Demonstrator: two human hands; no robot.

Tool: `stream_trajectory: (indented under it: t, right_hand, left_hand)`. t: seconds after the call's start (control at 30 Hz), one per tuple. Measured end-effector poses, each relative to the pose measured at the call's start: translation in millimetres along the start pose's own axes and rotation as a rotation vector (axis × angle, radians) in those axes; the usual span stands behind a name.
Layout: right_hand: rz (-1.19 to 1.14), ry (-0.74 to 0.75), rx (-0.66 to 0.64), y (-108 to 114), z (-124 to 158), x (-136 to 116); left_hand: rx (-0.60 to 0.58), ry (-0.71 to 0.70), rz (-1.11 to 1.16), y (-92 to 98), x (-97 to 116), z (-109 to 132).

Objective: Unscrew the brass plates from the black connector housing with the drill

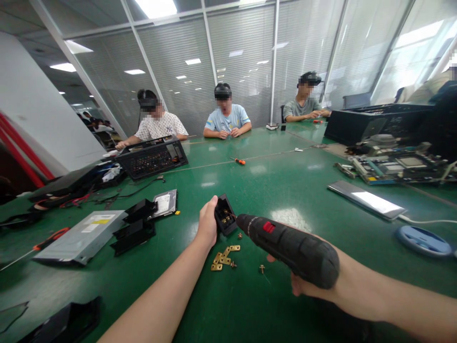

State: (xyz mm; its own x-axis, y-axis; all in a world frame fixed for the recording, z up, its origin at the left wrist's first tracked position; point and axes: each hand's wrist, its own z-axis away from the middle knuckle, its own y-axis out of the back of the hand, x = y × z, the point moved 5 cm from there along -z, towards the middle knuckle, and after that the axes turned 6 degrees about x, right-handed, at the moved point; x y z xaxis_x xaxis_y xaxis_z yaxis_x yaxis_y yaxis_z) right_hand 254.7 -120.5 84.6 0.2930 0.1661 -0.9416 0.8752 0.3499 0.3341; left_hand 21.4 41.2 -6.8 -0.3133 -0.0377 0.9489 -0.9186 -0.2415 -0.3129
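Note:
Tilted up off the green table, a small black box-shaped housing is gripped by my left hand, thumb along its edge. Brass-coloured metal parts show inside its open face. My right hand is wrapped round the handle of a black cordless drill with a red switch. Its nose points left at the housing's right side; whether the bit touches a screw is too small to tell. Below the housing lie several flat brass plates with holes. Loose screws are scattered beside them.
At left are a silver drive, black brackets, a hard disk and a screwdriver. Another screwdriver lies ahead. A phone, a blue disc and circuit boards are at right. Three people sit opposite.

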Motion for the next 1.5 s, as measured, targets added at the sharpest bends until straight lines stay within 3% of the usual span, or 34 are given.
stream_trajectory:
  t: [0.13, 0.23, 0.5, 0.83, 1.33, 1.5]
  right_hand:
    - [-0.108, -0.143, 0.035, 3.0, -2.0, 34.1]
    - [-0.091, -0.174, 0.022, 0.9, -3.3, 43.7]
    - [-0.015, -0.164, 0.063, 0.7, -0.2, 43.8]
    - [-0.004, -0.158, -0.038, 3.4, -3.2, 33.2]
    - [-0.028, -0.197, -0.016, 3.1, -0.8, 34.3]
    - [-0.002, -0.149, -0.025, 4.5, -1.4, 33.9]
  left_hand:
    - [0.008, 0.035, 0.038, -0.1, 1.6, 0.5]
    - [-0.002, 0.060, 0.052, -0.2, 1.1, 0.2]
    - [-0.025, 0.056, -0.006, 0.8, -7.0, -4.1]
    - [-0.068, 0.080, 0.024, -4.8, -2.3, -0.7]
    - [-0.052, 0.075, 0.033, -5.1, -3.7, -3.4]
    - [-0.038, 0.077, 0.032, -5.6, -2.8, -2.4]
